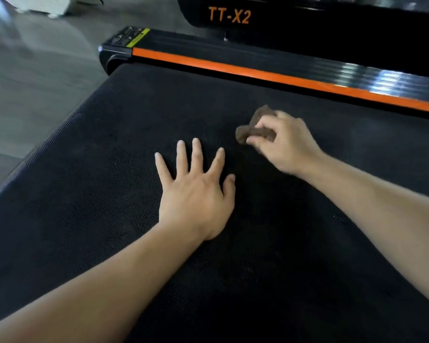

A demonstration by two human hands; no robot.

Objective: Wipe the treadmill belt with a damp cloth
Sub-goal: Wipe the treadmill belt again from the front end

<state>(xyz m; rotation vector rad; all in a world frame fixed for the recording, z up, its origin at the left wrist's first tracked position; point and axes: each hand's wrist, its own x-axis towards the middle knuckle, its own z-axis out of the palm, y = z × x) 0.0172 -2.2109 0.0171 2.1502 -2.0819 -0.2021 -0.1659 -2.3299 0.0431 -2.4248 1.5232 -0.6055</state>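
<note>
- Two bare hands work over the black textured treadmill belt (pixel 84 219), which fills most of the view and runs from the near edge up to the far side rail
- Farthest left, grey floor (pixel 35 82) shows beyond the belt's edge, with a pale object at the top corner too cropped to identify
- Next comes the left hand (pixel 196 191), lying flat on the belt with fingers spread wide and holding nothing, seemingly braced there for support
- Just right of it and a little farther away, the right hand (pixel 282 144) is closed around a small bunched brown cloth (pixel 252 129), which pokes out past the fingertips and appears to press on the belt near its middle
- Risk, as I judge it: the cloth is wadded so tightly that only a small patch meets the belt, so strokes could leave unwiped strips; the braced left palm could also leave marks on cleaned belt
- If the belt rolls freely, weight on the left palm might shift it underfoot
- Behind the hands, the black side rail with an orange stripe (pixel 258 73) carries a yellow-and-black label (pixel 131 37) at its left end, its print too small to read
- Orange lettering (pixel 229 15) on the black housing above reads "TT-X2"
</note>
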